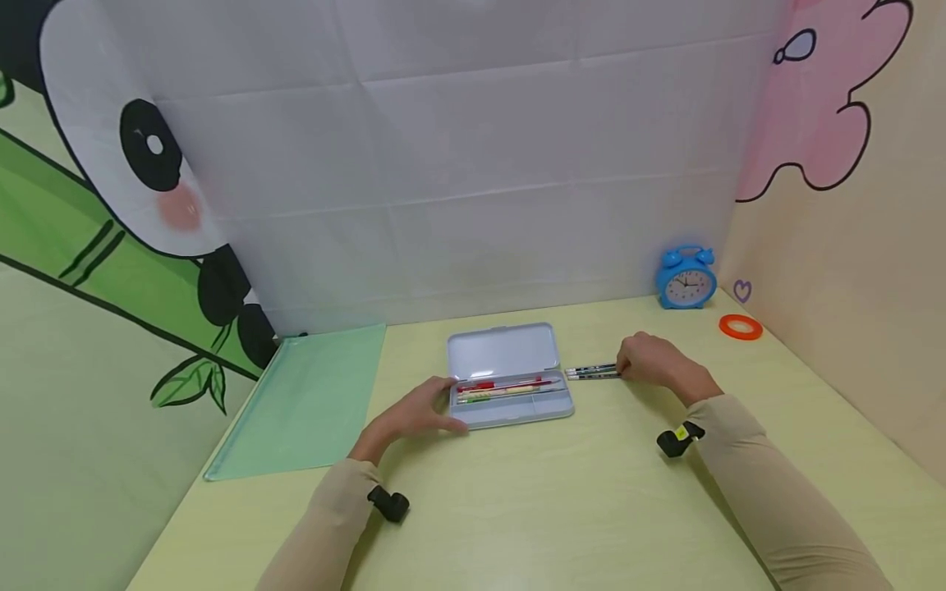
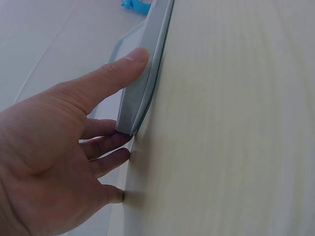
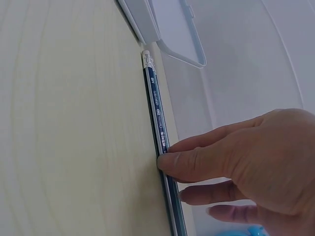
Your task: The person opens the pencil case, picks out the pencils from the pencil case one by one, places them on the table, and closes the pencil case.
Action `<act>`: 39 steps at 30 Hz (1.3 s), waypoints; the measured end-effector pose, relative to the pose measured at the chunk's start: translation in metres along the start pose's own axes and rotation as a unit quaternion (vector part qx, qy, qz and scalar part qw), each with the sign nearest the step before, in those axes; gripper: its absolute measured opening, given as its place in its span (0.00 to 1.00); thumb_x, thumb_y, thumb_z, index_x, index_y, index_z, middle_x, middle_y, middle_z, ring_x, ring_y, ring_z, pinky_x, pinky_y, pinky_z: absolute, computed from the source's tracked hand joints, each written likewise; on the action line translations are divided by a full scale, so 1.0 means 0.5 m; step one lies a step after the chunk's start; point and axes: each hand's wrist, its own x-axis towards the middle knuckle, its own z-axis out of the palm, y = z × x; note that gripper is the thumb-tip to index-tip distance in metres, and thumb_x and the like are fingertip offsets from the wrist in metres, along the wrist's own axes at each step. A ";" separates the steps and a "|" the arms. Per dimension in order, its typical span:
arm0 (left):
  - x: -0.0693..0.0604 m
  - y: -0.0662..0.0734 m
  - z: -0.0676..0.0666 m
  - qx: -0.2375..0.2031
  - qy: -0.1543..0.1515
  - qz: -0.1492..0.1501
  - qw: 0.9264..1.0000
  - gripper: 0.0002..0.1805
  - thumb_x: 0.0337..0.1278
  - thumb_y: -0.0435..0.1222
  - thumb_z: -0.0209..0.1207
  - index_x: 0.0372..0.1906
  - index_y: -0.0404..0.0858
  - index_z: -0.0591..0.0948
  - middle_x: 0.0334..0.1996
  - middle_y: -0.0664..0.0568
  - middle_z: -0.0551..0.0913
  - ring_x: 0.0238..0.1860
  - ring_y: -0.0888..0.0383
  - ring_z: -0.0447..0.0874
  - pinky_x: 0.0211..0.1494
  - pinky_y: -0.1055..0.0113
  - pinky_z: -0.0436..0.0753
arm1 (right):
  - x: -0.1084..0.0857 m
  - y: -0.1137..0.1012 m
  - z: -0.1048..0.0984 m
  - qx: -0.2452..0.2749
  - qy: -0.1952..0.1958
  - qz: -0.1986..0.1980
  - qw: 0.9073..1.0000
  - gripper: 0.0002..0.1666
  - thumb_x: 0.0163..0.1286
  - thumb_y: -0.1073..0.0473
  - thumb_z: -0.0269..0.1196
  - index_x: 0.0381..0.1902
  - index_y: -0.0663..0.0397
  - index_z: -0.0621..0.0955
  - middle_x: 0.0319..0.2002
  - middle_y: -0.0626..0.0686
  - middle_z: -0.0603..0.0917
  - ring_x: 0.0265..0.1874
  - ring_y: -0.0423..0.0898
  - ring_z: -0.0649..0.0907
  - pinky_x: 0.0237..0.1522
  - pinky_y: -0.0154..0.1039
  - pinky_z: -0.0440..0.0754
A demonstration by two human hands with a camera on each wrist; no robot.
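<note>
A white pencil case (image 1: 502, 351) lies open on the table, its lid tilted back. Red and light-coloured pencils (image 1: 510, 392) rest in its tray. At the case's left end, my left hand (image 1: 417, 409) holds it; in the left wrist view the thumb lies along the front wall of the case (image 2: 137, 96) and fingertips touch the end corner. To the right of the case, my right hand (image 1: 656, 361) pinches dark striped pencils (image 3: 156, 105) between thumb and fingers. Their white eraser ends point toward the case. Their far ends are out of sight.
A blue alarm clock (image 1: 686, 279) stands at the back right against the wall. Near it lies an orange tape ring (image 1: 741, 327). A green mat (image 1: 303, 406) covers the table's left side. White cloth (image 1: 458, 156) hangs behind the table.
</note>
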 end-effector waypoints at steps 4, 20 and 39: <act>0.002 -0.001 -0.001 0.002 -0.001 -0.001 1.000 0.53 0.46 0.50 0.77 0.74 0.33 0.64 0.71 0.41 0.66 0.72 0.45 0.61 0.74 0.48 0.61 | 0.003 0.002 0.001 -0.003 0.003 0.003 1.000 0.06 0.62 0.66 0.71 0.38 0.57 0.90 0.37 0.51 0.87 0.32 0.46 0.80 0.45 0.49 0.84; 0.002 -0.003 0.001 -0.003 0.001 -0.003 1.000 0.53 0.45 0.49 0.77 0.74 0.32 0.64 0.70 0.41 0.67 0.71 0.45 0.62 0.73 0.47 0.62 | -0.003 -0.008 -0.005 -0.001 0.016 0.008 1.000 0.05 0.63 0.66 0.70 0.38 0.57 0.90 0.37 0.52 0.86 0.33 0.48 0.79 0.45 0.50 0.83; 0.001 -0.006 0.003 -0.009 0.004 -0.002 1.000 0.54 0.44 0.49 0.78 0.74 0.32 0.64 0.70 0.41 0.67 0.71 0.44 0.62 0.73 0.47 0.62 | -0.004 -0.006 0.001 -0.020 0.029 0.001 0.999 0.04 0.63 0.64 0.71 0.37 0.55 0.90 0.36 0.50 0.87 0.33 0.46 0.79 0.44 0.51 0.82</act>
